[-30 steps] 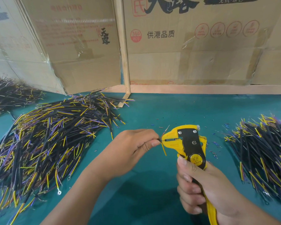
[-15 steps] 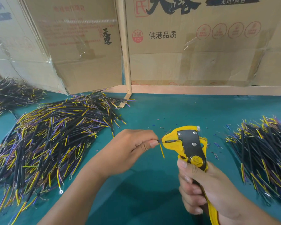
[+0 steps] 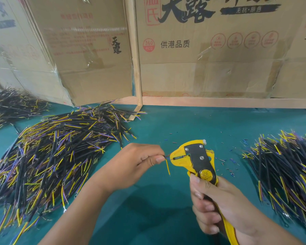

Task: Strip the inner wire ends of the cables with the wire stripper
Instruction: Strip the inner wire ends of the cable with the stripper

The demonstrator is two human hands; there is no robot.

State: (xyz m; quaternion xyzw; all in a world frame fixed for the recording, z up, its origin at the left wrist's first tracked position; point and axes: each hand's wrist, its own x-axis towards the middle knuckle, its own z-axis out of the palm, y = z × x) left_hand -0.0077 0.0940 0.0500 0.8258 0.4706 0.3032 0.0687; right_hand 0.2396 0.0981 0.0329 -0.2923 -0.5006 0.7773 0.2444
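Since 1 second ago, little has shifted: both hands keep their places, and the yellow inner wire now hangs more plainly below the left fingertips.

From the head camera, the left hand [image 3: 140, 160] pinches a short cable [image 3: 166, 157] between thumb and curled fingers [image 3: 160, 159], and the cable's thin inner wire ends reach right into the mouth of the wire stripper [image 3: 193, 159]. 1 yellow inner wire [image 3: 168, 167] droops free just below the pinch. The right hand [image 3: 217, 204] has its fingers wrapped tightly round the stripper's handles, with the yellow and black head standing above them, just right of the left fingertips. Well left of the left hand lies a big pile of cables [image 3: 48, 156] on the green worktop [image 3: 166, 209]; another pile [image 3: 286, 172] lies right of the right hand. Small insulation scraps [image 3: 228, 167] dot the worktop beside the stripper head. Cardboard boxes [image 3: 201, 59] stand beyond both hands.
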